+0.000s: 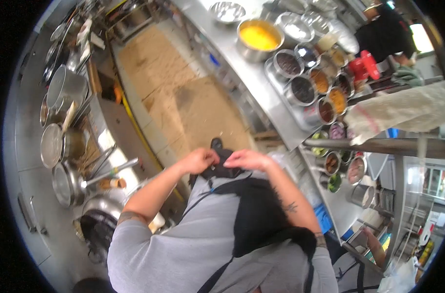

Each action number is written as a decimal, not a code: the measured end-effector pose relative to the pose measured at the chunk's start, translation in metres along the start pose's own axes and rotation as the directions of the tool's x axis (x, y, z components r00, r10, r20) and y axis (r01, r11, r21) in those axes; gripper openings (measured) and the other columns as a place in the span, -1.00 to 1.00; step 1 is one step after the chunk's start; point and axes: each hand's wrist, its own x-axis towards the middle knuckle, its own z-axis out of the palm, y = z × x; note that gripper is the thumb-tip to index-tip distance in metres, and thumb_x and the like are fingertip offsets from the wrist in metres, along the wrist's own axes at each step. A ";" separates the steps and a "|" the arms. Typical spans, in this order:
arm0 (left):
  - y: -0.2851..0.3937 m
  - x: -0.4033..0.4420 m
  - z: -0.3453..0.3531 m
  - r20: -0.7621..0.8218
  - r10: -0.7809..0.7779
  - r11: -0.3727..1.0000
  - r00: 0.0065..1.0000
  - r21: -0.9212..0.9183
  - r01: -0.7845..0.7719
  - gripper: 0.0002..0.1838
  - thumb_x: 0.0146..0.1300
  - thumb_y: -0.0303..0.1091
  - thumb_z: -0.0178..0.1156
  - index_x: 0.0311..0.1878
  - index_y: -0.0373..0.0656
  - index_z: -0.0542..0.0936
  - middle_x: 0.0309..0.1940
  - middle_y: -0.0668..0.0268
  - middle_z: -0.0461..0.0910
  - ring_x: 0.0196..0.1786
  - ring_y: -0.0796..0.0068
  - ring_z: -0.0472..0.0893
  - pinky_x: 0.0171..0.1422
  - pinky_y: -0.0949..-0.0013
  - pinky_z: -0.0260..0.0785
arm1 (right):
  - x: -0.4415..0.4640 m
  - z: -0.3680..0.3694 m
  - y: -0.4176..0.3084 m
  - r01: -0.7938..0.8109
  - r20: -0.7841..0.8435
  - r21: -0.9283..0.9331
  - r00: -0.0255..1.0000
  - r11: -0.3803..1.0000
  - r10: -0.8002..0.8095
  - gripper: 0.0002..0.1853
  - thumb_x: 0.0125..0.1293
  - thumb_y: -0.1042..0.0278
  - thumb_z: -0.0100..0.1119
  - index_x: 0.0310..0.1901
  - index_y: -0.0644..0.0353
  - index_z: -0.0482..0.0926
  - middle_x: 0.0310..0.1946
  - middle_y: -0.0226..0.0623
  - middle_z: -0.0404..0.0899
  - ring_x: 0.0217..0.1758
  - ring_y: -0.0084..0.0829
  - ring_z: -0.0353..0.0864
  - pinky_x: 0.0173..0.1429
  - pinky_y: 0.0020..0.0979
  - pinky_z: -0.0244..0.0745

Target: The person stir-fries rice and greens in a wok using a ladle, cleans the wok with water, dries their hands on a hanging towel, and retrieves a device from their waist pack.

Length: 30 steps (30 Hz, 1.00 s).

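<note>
Both hands are in front of my waist, a short gap apart, over dark cloth. My left hand [203, 161] is closed with curled fingers; what it holds, if anything, is too small to make out. My right hand [247, 160] points toward it with thumb and fingers pressed together, and I cannot make out anything between them. A black apron [261, 210] lies bunched over my grey shirt [183, 249], its thin straps running across the front. Beyond my hands a black shoe [216, 143] shows on the floor.
Steel counter [232, 53] at right bears a pot of yellow liquid [259, 38] and several food-filled bowls [301, 91]. A cloth [403, 110] hangs over a rail [369, 146]. Pots [67, 88] line the stove side at left. Cardboard [203, 107] covers the floor. Another person [386, 31] stands across the counter.
</note>
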 end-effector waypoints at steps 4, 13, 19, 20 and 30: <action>-0.008 0.021 0.015 -0.003 0.079 0.994 0.997 0.080 -0.079 -0.75 0.32 -0.35 0.06 -0.01 -0.14 0.62 -0.14 0.02 0.65 -0.03 0.10 0.61 0.11 0.18 0.41 | -0.001 0.011 -0.014 -0.044 0.016 -0.074 0.999 0.996 0.045 -0.56 0.16 -0.13 0.38 -0.20 0.11 0.65 -0.40 -0.53 0.57 -0.29 -0.68 0.48 -0.25 -0.51 0.42; 0.001 0.035 0.036 -0.187 0.235 0.899 0.954 0.416 -0.139 -0.74 0.14 -0.21 0.21 -0.18 -0.12 0.70 -0.30 -0.04 0.64 -0.16 -0.05 0.64 -0.05 0.09 0.49 | -0.003 0.021 -0.014 -0.059 -0.040 -0.306 0.998 0.950 0.049 -0.45 0.03 -0.21 0.41 -0.27 0.20 0.61 -0.47 -0.32 0.59 -0.41 -0.45 0.57 -0.37 -0.37 0.47; 0.014 0.068 0.042 -0.043 0.033 0.666 0.999 0.745 0.010 -0.74 0.15 -0.21 0.21 -0.27 -0.22 0.70 -0.28 0.00 0.68 -0.17 0.02 0.69 -0.08 0.09 0.54 | -0.017 0.019 -0.018 -0.075 -0.015 -0.384 0.997 0.920 0.075 -0.30 -0.06 -0.28 0.44 -0.13 0.23 0.55 -0.41 -0.30 0.57 -0.34 -0.43 0.53 -0.28 -0.36 0.44; 0.016 0.068 0.048 -0.049 0.022 0.662 0.999 0.749 0.022 -0.73 0.16 -0.22 0.20 -0.29 -0.23 0.70 -0.30 0.00 0.68 -0.19 0.02 0.69 -0.11 0.08 0.54 | -0.013 0.018 -0.009 -0.086 -0.010 -0.378 0.996 0.922 0.089 -0.28 -0.07 -0.29 0.44 -0.11 0.23 0.54 -0.41 -0.31 0.55 -0.35 -0.43 0.52 -0.29 -0.36 0.44; 0.015 0.062 0.078 -0.033 -0.139 0.560 0.990 0.822 0.106 -0.77 0.21 -0.27 0.13 -0.19 -0.10 0.72 -0.18 0.16 0.71 -0.09 0.24 0.71 -0.08 0.21 0.57 | -0.034 0.025 -0.010 -0.151 -0.002 -0.332 0.987 0.931 0.159 -0.24 -0.06 -0.32 0.42 -0.07 0.25 0.52 -0.39 -0.30 0.54 -0.32 -0.42 0.51 -0.30 -0.37 0.43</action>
